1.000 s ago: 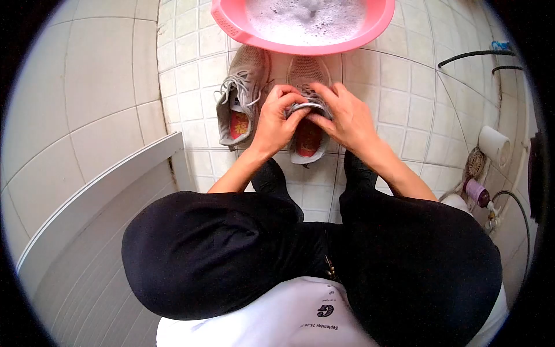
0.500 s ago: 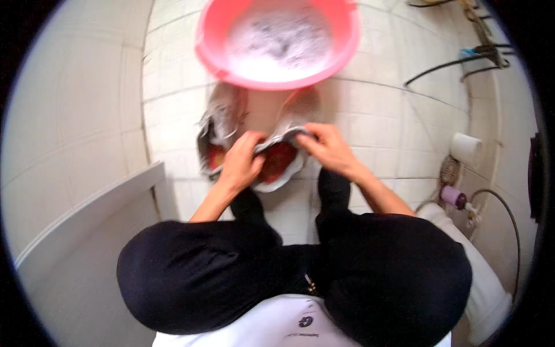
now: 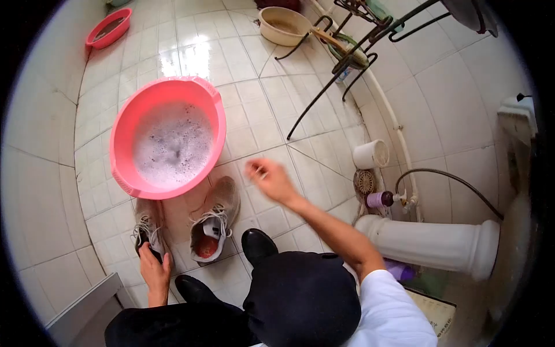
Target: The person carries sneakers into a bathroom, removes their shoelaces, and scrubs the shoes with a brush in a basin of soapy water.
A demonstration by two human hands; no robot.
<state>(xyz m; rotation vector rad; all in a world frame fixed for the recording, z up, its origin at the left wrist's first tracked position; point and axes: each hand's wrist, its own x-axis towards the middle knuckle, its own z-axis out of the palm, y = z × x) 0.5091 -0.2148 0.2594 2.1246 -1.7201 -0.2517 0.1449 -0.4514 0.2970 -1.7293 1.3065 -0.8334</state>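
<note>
Two grey lace-up shoes stand side by side on the tiles. My left hand is at the heel end of the left shoe, its fingers in the dark opening and its thumb outside. The right shoe stands untouched, its laces loose, its tongue folded down and a red insole showing. Raised to the right of it, my right hand is blurred, with its fingers curled; a small pale bit shows at the fingertips, too smeared to name. A pink basin of foamy water stands just beyond the shoe toes.
A black metal rack stands at the right wall, near a beige basin. A smaller red basin is far left. A white pedestal, purple bottle, drain cover and white cup are on the right.
Both hands have left the right shoe's opening. My left hand has gone to the left shoe, and my right hand has lifted away to the right. The view has swung round and shows more floor.
</note>
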